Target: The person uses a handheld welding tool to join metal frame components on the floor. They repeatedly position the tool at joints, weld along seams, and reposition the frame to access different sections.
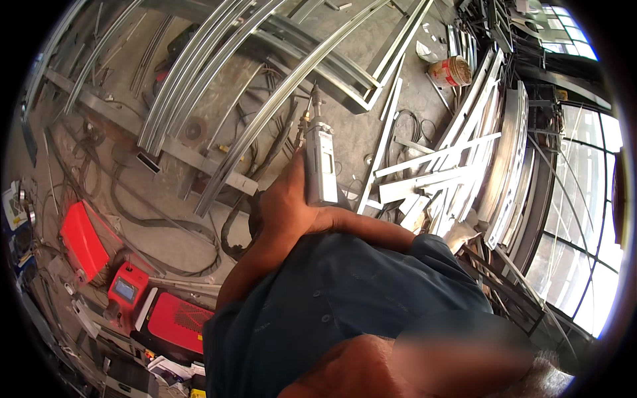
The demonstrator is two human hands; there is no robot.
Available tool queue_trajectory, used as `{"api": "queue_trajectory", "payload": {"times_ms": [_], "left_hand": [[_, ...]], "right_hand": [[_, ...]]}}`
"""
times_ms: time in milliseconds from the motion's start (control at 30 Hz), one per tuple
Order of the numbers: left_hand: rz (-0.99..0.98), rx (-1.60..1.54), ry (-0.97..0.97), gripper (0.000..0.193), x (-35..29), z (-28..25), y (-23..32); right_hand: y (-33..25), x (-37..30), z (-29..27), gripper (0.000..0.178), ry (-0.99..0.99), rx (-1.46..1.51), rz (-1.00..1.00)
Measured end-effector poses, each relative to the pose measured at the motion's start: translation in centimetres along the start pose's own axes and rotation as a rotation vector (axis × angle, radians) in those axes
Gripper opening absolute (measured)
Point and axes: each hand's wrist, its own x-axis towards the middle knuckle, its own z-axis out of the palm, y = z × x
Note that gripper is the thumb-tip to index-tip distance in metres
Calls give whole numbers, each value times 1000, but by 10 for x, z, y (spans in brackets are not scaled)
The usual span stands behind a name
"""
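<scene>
A welding gun with a silver box-shaped body and a long narrow nozzle points away from me. My left hand is closed at its left side, close to the hose fitting beside the nozzle. From the right, my right forearm reaches in to the back of the gun. There my right hand meets my left wrist, and its fingers are hidden. Ahead of the nozzle tip lies a welded metal frame of silver tubing, with a long tube running left of the gun.
Long silver tubes rest across a beam at left. Hoses curl over the floor near a red machine with a screen and a red-topped unit. At right are piled metal offcuts and a bucket.
</scene>
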Motion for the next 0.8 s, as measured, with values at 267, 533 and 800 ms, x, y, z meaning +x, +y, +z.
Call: {"api": "queue_trajectory", "payload": {"times_ms": [267, 533, 800], "left_hand": [[34, 87, -85, 67, 94, 62, 12], [-131, 1079, 160, 76, 170, 145, -78], [-328, 1024, -94, 79, 199, 133, -143]], "right_hand": [[16, -75, -135, 51, 198, 7, -221], [-22, -175, -246, 64, 238, 254, -281], [-29, -203, -300, 64, 301, 349, -297]]}}
